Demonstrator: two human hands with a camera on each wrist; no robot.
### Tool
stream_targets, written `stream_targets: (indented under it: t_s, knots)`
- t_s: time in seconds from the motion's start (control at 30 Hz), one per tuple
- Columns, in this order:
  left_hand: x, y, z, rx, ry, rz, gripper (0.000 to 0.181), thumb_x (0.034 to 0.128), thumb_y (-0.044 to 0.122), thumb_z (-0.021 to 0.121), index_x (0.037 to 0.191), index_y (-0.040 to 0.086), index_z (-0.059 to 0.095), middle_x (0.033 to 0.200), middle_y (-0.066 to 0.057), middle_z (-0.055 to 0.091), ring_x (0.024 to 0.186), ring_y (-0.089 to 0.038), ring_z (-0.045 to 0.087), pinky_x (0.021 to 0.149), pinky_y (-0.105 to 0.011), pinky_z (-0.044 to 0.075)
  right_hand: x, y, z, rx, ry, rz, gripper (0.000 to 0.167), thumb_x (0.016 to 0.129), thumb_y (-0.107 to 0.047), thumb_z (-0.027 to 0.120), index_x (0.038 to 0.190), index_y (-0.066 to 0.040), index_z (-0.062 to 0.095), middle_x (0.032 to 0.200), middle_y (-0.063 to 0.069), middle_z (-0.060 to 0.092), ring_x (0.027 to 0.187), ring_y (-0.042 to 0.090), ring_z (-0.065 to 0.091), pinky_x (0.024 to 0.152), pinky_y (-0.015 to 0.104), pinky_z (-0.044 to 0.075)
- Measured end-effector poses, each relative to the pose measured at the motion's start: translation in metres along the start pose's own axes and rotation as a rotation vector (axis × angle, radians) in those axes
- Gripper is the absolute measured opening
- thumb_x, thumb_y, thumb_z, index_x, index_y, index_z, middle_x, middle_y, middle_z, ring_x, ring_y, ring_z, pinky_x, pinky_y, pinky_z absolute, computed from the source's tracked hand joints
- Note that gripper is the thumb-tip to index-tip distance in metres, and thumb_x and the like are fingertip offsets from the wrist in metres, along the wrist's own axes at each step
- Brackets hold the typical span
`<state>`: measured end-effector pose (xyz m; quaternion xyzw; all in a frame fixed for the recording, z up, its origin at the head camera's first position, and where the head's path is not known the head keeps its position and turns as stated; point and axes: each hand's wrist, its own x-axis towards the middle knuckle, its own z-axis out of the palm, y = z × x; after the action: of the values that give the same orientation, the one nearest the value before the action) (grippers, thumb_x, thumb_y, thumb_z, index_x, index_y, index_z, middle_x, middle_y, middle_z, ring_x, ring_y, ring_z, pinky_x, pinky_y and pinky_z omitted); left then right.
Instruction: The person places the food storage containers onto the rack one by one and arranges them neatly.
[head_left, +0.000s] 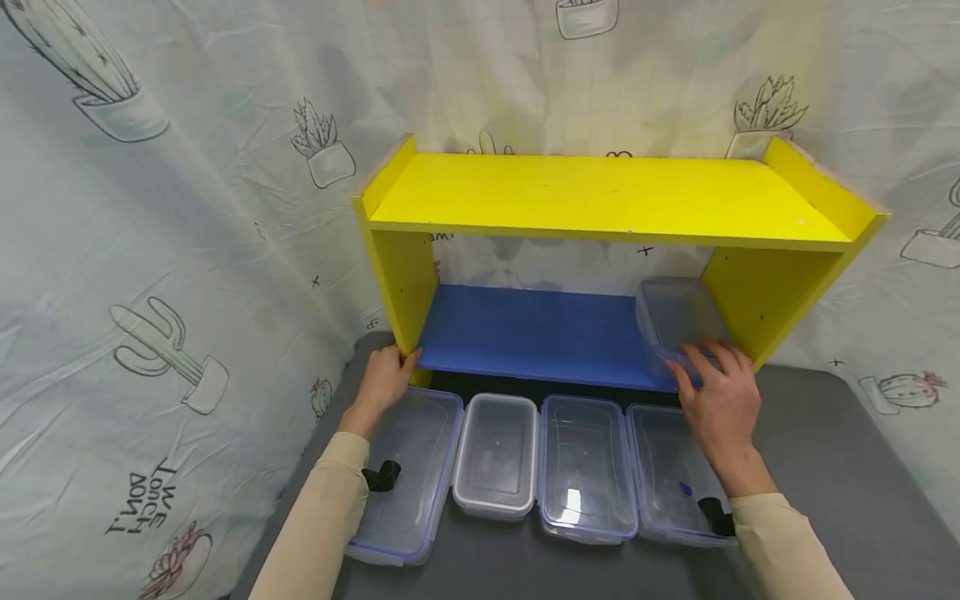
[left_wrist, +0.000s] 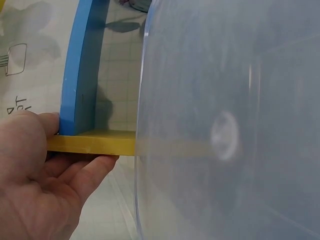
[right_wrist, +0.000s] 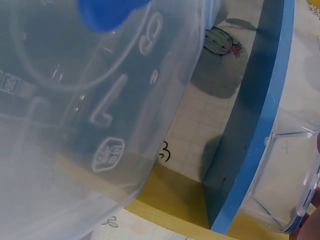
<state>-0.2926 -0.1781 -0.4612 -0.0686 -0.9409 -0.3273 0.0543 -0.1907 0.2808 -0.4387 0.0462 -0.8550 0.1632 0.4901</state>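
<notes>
A yellow shelf unit (head_left: 600,192) with a blue lower board (head_left: 532,333) stands against the patterned cloth. In the head view, my left hand (head_left: 386,379) grips its lower left side. The left wrist view shows that hand (left_wrist: 45,170) with the thumb by the blue board (left_wrist: 80,75) and fingers under the yellow side panel (left_wrist: 95,145). On the blue board's right end sits a clear plastic container (head_left: 678,308), close to the right panel. My right hand (head_left: 720,396) holds its front edge. In the right wrist view, only fingertips (right_wrist: 305,230) show beside the container (right_wrist: 280,175).
Below the shelf, several lidded containers stand in a row on the grey table (head_left: 802,467): a wide one (head_left: 420,467), a white-rimmed one (head_left: 497,458), a blue-rimmed one (head_left: 588,467) and another (head_left: 660,475) under my right wrist. Cloth (head_left: 187,250) hangs behind and left.
</notes>
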Motion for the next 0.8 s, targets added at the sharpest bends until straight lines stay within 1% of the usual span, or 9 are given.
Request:
stream_targets:
  t_s: [0.2,0.37,0.47,0.53,0.6,0.67,0.73,0.8]
  knots:
    - [0.0,0.002,-0.002,0.003,0.003,0.011,0.039,0.101,0.036,0.051,0.078,0.005,0.055,0.059,-0.004,0.044,0.048,-0.018,0.044,0.044,-0.028,0.034,0.003,0.006,0.004,0.008,0.005,-0.006,0.03,0.073,-0.015,0.084,0.097,-0.002,0.073,0.106,0.022,0.068,0.103,0.041,0.058,0.091,0.053,0.045]
    - [0.0,0.003,-0.006,0.008,0.006,0.01,0.039,0.1007,0.035,0.051,0.077,0.004,0.055,0.058,-0.004,0.044,0.048,-0.018,0.044,0.044,-0.029,0.034,0.004,0.007,0.007,-0.002,-0.013,-0.03,0.031,0.073,-0.015,0.084,0.098,-0.001,0.073,0.106,0.023,0.068,0.103,0.041,0.058,0.092,0.052,0.044]
    - [0.0,0.002,-0.005,0.012,0.011,0.01,0.04,0.1008,0.036,0.051,0.077,0.004,0.055,0.059,-0.004,0.044,0.048,-0.017,0.044,0.044,-0.029,0.034,0.005,0.007,0.007,0.005,0.001,-0.062,0.036,0.073,-0.015,0.083,0.103,0.0,0.07,0.112,0.024,0.066,0.107,0.045,0.055,0.095,0.054,0.042]
    - [0.001,0.001,-0.004,0.015,0.011,0.005,0.04,0.1009,0.036,0.051,0.077,0.005,0.055,0.058,-0.004,0.044,0.048,-0.017,0.043,0.044,-0.028,0.034,0.004,0.006,0.006,0.031,0.052,-0.073,0.038,0.073,-0.014,0.081,0.106,0.0,0.07,0.116,0.024,0.065,0.109,0.047,0.054,0.097,0.055,0.041]
    - [0.001,0.0,-0.002,0.018,0.009,0.001,0.04,0.101,0.036,0.05,0.077,0.005,0.055,0.058,-0.004,0.044,0.047,-0.017,0.043,0.044,-0.028,0.034,0.001,0.006,0.005,0.07,0.122,-0.072,0.038,0.074,-0.014,0.079,0.108,-0.001,0.07,0.118,0.023,0.065,0.11,0.049,0.053,0.1,0.055,0.04]
    - [0.0,-0.001,-0.001,0.015,0.008,-0.004,0.04,0.1009,0.036,0.051,0.078,0.005,0.056,0.058,-0.004,0.045,0.048,-0.017,0.044,0.044,-0.028,0.034,-0.001,0.004,0.003,0.117,0.198,-0.059,0.035,0.076,-0.014,0.075,0.107,-0.001,0.071,0.116,0.022,0.067,0.107,0.049,0.055,0.1,0.053,0.042]
    - [0.0,-0.001,0.0,0.011,0.012,-0.005,0.039,0.1007,0.036,0.051,0.079,0.004,0.056,0.059,-0.004,0.046,0.048,-0.017,0.044,0.045,-0.028,0.035,-0.004,0.003,-0.001,0.159,0.25,-0.038,0.031,0.077,-0.013,0.072,0.105,-0.001,0.073,0.113,0.021,0.069,0.103,0.047,0.057,0.1,0.046,0.044]
    - [0.0,-0.001,0.001,0.002,0.016,-0.001,0.038,0.1006,0.035,0.052,0.08,0.004,0.057,0.059,-0.005,0.046,0.049,-0.018,0.045,0.045,-0.029,0.035,-0.004,0.002,-0.005,0.184,0.277,-0.024,0.027,0.079,-0.014,0.07,0.103,-0.001,0.074,0.11,0.02,0.07,0.099,0.046,0.059,0.1,0.039,0.045]
